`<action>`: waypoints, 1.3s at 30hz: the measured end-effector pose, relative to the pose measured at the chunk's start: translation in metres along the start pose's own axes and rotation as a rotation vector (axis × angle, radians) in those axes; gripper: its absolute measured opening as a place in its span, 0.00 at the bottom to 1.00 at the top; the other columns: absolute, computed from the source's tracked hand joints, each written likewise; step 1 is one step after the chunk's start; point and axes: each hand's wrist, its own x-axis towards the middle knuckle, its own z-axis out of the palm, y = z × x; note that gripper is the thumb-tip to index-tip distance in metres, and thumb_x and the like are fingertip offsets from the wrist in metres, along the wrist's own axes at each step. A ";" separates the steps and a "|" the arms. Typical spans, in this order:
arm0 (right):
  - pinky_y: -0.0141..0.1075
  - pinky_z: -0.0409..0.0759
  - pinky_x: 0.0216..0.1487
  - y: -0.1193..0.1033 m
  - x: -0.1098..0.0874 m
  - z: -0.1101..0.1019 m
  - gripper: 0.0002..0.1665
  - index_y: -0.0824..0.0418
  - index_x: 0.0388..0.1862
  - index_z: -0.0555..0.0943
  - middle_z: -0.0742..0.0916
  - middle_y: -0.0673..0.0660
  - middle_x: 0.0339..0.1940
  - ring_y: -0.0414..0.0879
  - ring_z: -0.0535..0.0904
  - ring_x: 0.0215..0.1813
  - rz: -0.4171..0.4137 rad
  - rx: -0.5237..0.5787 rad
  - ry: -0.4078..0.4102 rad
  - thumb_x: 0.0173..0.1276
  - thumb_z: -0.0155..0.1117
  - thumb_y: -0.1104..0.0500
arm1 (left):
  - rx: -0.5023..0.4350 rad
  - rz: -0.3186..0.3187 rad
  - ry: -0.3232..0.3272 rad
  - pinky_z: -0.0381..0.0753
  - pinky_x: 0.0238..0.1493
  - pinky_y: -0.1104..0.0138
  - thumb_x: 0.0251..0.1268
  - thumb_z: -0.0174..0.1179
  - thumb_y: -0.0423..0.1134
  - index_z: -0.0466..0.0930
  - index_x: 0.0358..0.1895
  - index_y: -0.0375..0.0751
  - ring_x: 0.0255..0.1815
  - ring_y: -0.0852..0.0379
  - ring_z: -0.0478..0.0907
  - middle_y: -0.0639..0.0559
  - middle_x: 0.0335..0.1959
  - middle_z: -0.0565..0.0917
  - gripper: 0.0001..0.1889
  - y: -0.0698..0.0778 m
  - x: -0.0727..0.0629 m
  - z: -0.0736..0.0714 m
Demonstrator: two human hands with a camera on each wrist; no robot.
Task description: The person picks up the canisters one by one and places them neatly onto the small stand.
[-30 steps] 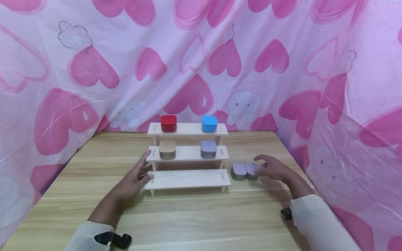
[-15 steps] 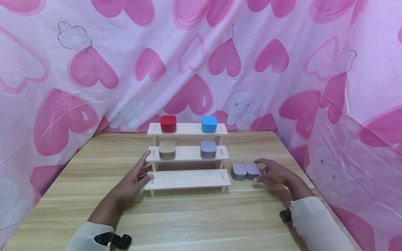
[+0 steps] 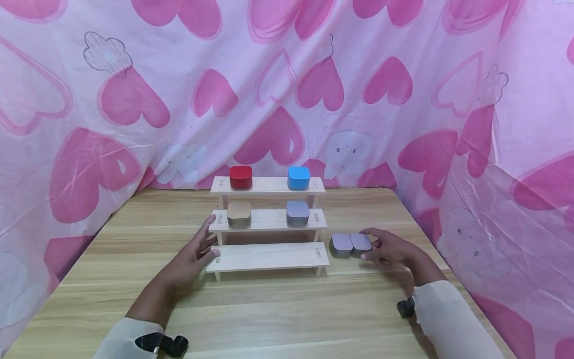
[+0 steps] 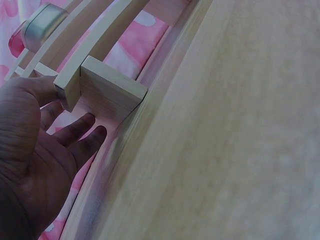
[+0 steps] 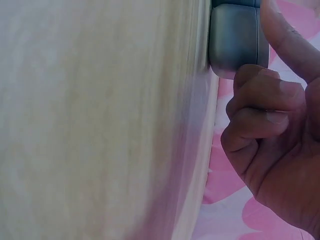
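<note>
In the head view my right hand (image 3: pixel 389 248) holds the right one of two small lavender-topped square tins (image 3: pixel 361 244), thumb at its front corner and index finger at its far corner. The other lavender tin (image 3: pixel 341 245) stands against its left side on the table. In the right wrist view the tin's (image 5: pixel 234 37) grey side shows a lid seam, and the other fingers are curled below it. My left hand (image 3: pixel 190 259) touches the left ends of the front shelf (image 3: pixel 269 257) and middle shelf (image 3: pixel 264 219) with fingers spread, thumb on the front one.
A beige tin (image 3: pixel 239 214) and a lavender tin (image 3: pixel 298 214) stand on the middle shelf. Behind, the back shelf (image 3: pixel 270 185) bears a red tin (image 3: pixel 240 177) and a blue tin (image 3: pixel 299 178). A pink heart-print cloth (image 3: pixel 376 124) hangs around the wooden table (image 3: pixel 287 319).
My right hand's index finger has come down from above the right lavender tin to its far corner, and the thumb has moved to the front corner. My left hand has stayed still.
</note>
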 end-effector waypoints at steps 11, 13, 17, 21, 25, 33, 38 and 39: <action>0.32 0.67 0.23 0.003 0.003 -0.001 0.46 0.56 0.83 0.70 0.76 0.52 0.27 0.45 0.69 0.22 0.020 0.013 -0.015 0.70 0.81 0.57 | -0.008 -0.020 -0.002 0.60 0.82 0.30 0.86 0.59 0.50 0.30 0.88 0.81 0.88 0.25 0.56 0.34 0.93 0.44 0.49 -0.001 0.000 0.001; 0.32 0.68 0.23 0.004 0.003 -0.001 0.46 0.56 0.83 0.70 0.76 0.53 0.28 0.45 0.69 0.23 0.019 0.002 -0.012 0.70 0.80 0.57 | -0.010 -0.022 -0.003 0.60 0.82 0.30 0.86 0.59 0.49 0.30 0.88 0.81 0.88 0.25 0.56 0.34 0.93 0.44 0.49 0.000 0.000 0.001; 0.32 0.69 0.23 0.004 0.004 -0.001 0.45 0.55 0.82 0.71 0.77 0.53 0.28 0.45 0.70 0.24 0.014 -0.006 -0.010 0.71 0.80 0.58 | -0.011 -0.028 -0.006 0.61 0.82 0.31 0.86 0.59 0.48 0.30 0.88 0.81 0.89 0.25 0.55 0.35 0.93 0.44 0.49 -0.001 0.000 0.002; 0.32 0.68 0.23 0.005 0.006 -0.002 0.43 0.55 0.82 0.71 0.77 0.53 0.29 0.45 0.70 0.24 0.024 0.014 -0.017 0.71 0.79 0.59 | -0.014 -0.031 -0.003 0.60 0.83 0.31 0.86 0.59 0.49 0.30 0.87 0.86 0.89 0.26 0.56 0.36 0.93 0.44 0.48 -0.002 0.001 0.002; 0.32 0.68 0.23 0.005 0.007 -0.003 0.43 0.55 0.81 0.72 0.77 0.53 0.30 0.46 0.70 0.24 0.024 0.026 -0.026 0.71 0.79 0.59 | -0.013 -0.021 0.002 0.60 0.83 0.30 0.86 0.59 0.50 0.30 0.87 0.87 0.89 0.26 0.56 0.36 0.93 0.44 0.48 -0.003 0.002 0.002; 0.32 0.67 0.23 0.006 0.007 -0.004 0.39 0.56 0.78 0.74 0.75 0.52 0.28 0.46 0.70 0.24 -0.005 0.016 -0.023 0.71 0.79 0.58 | -0.009 -0.022 0.003 0.60 0.82 0.30 0.86 0.59 0.49 0.30 0.88 0.84 0.89 0.26 0.56 0.36 0.93 0.45 0.48 -0.002 0.002 0.001; 0.33 0.69 0.25 0.007 0.007 -0.004 0.39 0.56 0.77 0.74 0.75 0.53 0.30 0.48 0.71 0.27 0.002 -0.008 0.002 0.71 0.80 0.57 | -0.003 -0.005 0.011 0.61 0.82 0.29 0.86 0.60 0.46 0.31 0.88 0.84 0.88 0.26 0.57 0.36 0.93 0.45 0.49 -0.001 0.001 0.001; 0.34 0.69 0.25 0.007 0.007 -0.005 0.39 0.56 0.77 0.74 0.75 0.53 0.30 0.48 0.72 0.28 0.008 -0.012 0.007 0.71 0.80 0.57 | -0.004 -0.003 0.012 0.61 0.82 0.29 0.86 0.60 0.46 0.31 0.87 0.84 0.88 0.26 0.57 0.36 0.93 0.45 0.49 0.000 0.000 0.001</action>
